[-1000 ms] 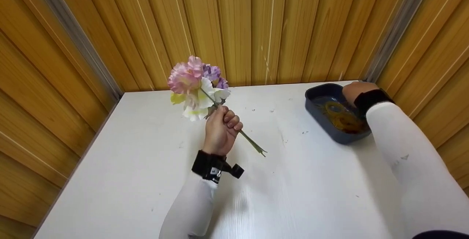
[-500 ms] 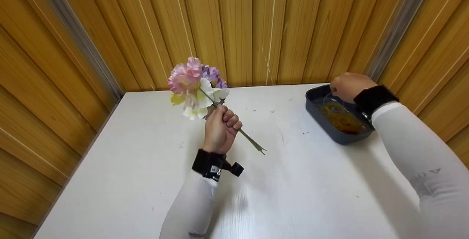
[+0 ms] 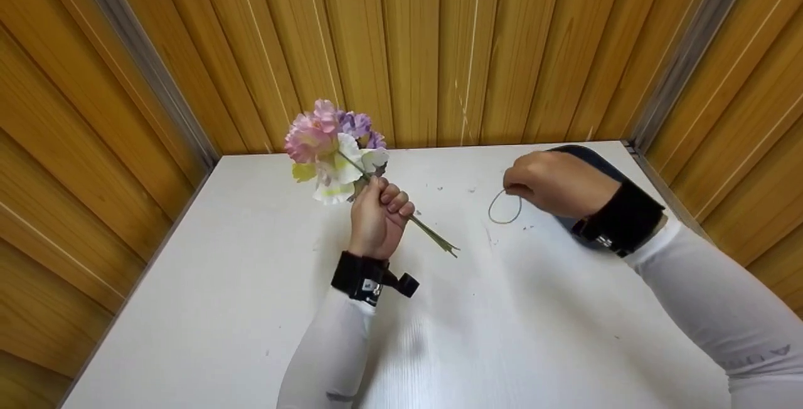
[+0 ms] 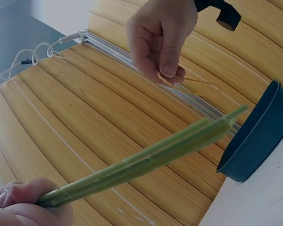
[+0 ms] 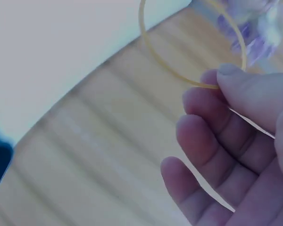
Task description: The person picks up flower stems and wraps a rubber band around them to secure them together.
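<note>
My left hand [image 3: 379, 221] grips a bunch of artificial flowers [image 3: 339, 152] by their green stems, above the middle of the table. Pink, purple, white and yellow blooms stick out past the thumb side, while the bundled stem ends [image 4: 179, 146] point away on the other side. Between thumb and index finger, my right hand [image 3: 558, 183] pinches a thin yellowish rubber band [image 5: 155, 56], which hangs as an open loop. That hand is right of the stems, apart from them. Behind it, a dark blue-grey tray [image 4: 254, 134] is partly hidden in the head view.
The white table [image 3: 219, 308] meets wood-patterned panel walls [image 3: 408, 51] at the back and sides. Grey metal strips [image 3: 696, 51] run up the corners. A coiled white cable [image 4: 35, 56] shows in the left wrist view.
My right hand has risen out of the tray and moved left toward the flowers, carrying one rubber band. The left hand has kept its grip, nearly still.
</note>
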Tool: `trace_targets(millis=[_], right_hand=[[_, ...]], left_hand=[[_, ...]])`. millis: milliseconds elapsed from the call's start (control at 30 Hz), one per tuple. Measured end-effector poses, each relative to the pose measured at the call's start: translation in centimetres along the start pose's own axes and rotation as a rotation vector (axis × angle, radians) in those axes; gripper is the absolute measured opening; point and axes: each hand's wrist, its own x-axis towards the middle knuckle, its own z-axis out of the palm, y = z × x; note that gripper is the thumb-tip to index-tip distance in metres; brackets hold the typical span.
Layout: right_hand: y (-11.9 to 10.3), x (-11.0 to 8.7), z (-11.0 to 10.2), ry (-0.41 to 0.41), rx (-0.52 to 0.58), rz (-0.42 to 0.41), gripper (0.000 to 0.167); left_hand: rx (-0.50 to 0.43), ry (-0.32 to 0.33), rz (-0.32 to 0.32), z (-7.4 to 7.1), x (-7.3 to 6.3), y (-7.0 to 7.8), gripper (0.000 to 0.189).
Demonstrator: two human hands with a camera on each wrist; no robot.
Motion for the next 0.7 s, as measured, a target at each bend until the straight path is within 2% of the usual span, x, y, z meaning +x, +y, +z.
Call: trace_targets(millis=[167,300,433,700], right_hand=[[-2.4,0.2,1.0,0.084,0.048,-0.152,0.013],[-3.6,0.4,1.8,0.145,0.090,-0.235,0.014],[-4.6,0.6,2.8,0.131,0.131,-0.269,0.013],[-5.4,1.2,4.1,0.112,0.153,-0.264,0.011]], left_hand=[[-0.021,0.012,-0.001,0.2,0.2,-0.1,0.034],[-0.020,0.018,0.003,0.2,0.3,-0.2,0.036],[-0.030,0.029,0.002,0.1,0.5,-0.3,0.037],[-0.034,0.043,-0.014,0.1,0.4,-0.5,0.036]])
